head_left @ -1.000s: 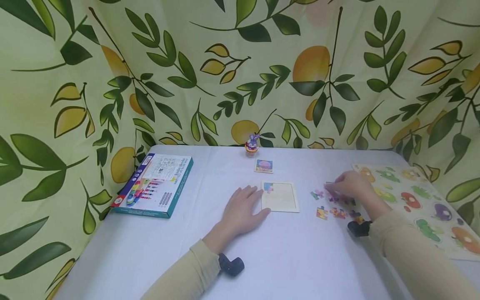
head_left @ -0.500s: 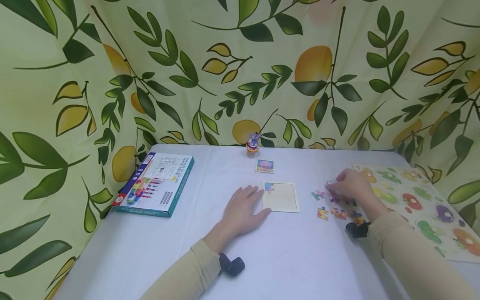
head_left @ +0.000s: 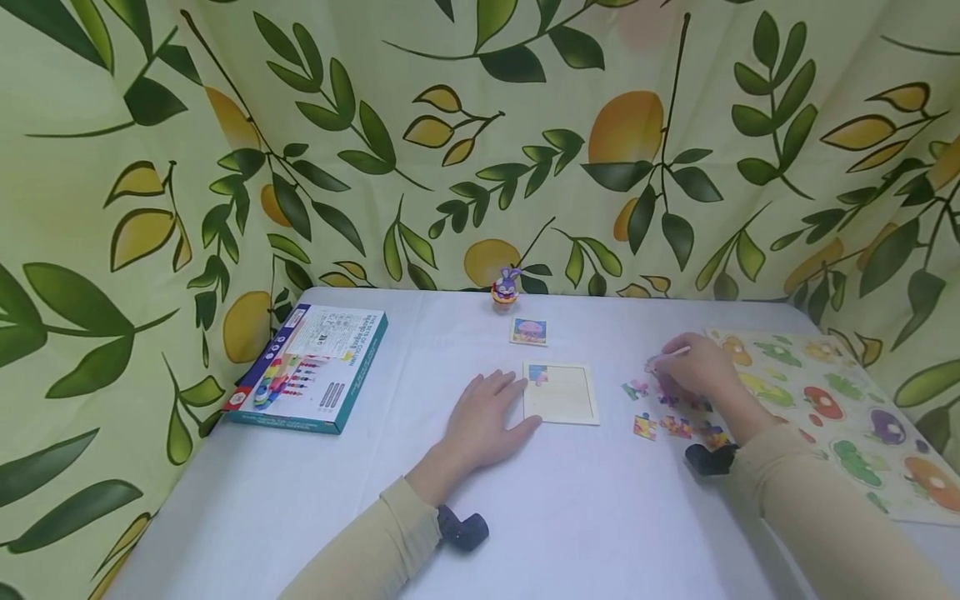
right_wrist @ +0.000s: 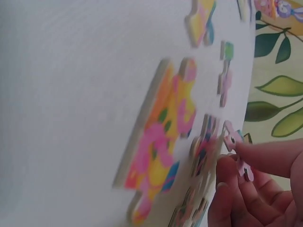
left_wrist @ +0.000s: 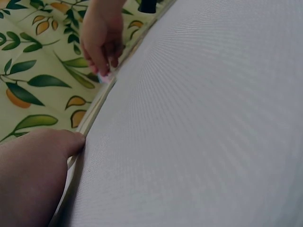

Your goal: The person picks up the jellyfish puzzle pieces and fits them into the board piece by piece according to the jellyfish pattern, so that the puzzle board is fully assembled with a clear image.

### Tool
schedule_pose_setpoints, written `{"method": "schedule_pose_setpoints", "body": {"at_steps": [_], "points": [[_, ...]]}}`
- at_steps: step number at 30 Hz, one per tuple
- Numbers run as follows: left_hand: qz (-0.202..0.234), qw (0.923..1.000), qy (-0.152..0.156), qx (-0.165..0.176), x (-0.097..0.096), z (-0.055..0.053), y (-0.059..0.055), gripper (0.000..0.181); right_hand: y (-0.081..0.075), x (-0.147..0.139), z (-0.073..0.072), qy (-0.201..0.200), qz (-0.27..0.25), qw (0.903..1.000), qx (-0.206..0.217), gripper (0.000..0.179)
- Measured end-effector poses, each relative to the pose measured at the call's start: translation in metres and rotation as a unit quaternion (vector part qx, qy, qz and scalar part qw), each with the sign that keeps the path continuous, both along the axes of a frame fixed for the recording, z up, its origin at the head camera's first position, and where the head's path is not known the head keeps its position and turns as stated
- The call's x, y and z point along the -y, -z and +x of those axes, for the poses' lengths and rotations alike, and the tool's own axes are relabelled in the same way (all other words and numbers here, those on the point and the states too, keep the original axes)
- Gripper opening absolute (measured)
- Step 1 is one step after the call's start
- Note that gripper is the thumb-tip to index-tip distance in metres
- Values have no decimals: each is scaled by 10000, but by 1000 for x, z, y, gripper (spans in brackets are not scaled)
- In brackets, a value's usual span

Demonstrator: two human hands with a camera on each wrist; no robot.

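My left hand (head_left: 483, 421) lies on the table with fingers spread and touches the left edge of a square puzzle tray (head_left: 570, 402). One blue-and-pink piece (head_left: 537, 374) sits in the tray's upper left corner. Thumb and fingers of my right hand (head_left: 702, 367) pinch a pink jigsaw piece (right_wrist: 245, 171), just above the loose pieces right of the tray. In the right wrist view a yellow-and-pink jigsaw piece (right_wrist: 158, 144) lies nearest, with several others behind it. Part of the pile is hidden under my right hand.
Behind the tray lie a small picture card (head_left: 529, 332) and a purple rabbit figure (head_left: 506, 287). A flat toy box (head_left: 307, 367) is at the left. A board with fruit and vegetable pictures (head_left: 847, 408) lies at the right, partly under the right forearm.
My right hand has drawn up slightly, and the pinched piece now shows its pale edge between the fingers. The left hand stays in place against the tray.
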State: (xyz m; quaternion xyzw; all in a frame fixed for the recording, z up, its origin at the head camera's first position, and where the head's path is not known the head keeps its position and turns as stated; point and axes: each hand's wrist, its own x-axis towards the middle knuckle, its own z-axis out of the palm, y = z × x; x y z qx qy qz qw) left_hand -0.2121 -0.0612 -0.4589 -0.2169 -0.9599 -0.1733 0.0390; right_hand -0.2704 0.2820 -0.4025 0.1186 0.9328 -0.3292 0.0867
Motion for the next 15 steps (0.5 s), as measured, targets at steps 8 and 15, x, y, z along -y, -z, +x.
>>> {"method": "schedule_pose_setpoints", "body": {"at_steps": [8, 15], "points": [[-8, 10000, -5, 72, 0, 0, -4, 66, -2, 15, 2, 45, -510, 9986, -99, 54], [6, 9999, 2, 122, 1, 1, -4, 67, -3, 29, 4, -72, -605, 9980, -166, 52]]}}
